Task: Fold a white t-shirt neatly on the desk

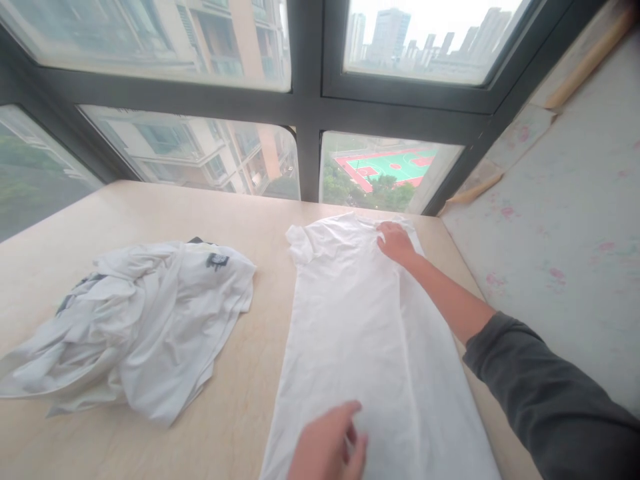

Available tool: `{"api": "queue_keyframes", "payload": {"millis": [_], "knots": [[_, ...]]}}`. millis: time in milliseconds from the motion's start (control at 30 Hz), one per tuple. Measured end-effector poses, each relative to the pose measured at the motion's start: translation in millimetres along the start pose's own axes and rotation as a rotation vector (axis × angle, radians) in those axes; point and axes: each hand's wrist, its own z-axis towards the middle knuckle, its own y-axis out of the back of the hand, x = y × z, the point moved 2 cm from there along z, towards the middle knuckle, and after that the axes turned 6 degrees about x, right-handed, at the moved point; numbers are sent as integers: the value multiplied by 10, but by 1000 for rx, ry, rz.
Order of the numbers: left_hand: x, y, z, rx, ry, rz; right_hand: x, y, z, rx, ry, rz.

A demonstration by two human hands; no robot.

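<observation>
A white shirt (pixel 350 320) lies stretched lengthwise on the pale surface, with a bunched sleeve at its far left. My right hand (pixel 395 243) rests on the far right part of the shirt, near its collar end, fingers bent against the fabric; whether they pinch any of it is unclear. Low in the picture, my left hand (pixel 333 443) is over the near part of the shirt, its fingers curved and apart with nothing between them. Its lower part is cut off by the frame edge.
A crumpled pile of white and dark clothes (pixel 165 320) lies on the left of the pale surface (pixel 250 373). Dark window frames (pixel 307 107) border the far edge. A flowered wall (pixel 565 247) rises on the right.
</observation>
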Motion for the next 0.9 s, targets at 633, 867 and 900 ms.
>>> {"api": "queue_keyframes", "payload": {"millis": [633, 867, 900], "knots": [[226, 2547, 1969, -714, 15, 66, 1662, -459, 1364, 280, 314, 70], [331, 2350, 1669, -721, 56, 31, 1710, -452, 1254, 177, 236, 19], [328, 2336, 1651, -725, 56, 28, 1740, -442, 1222, 153, 225, 15]]}}
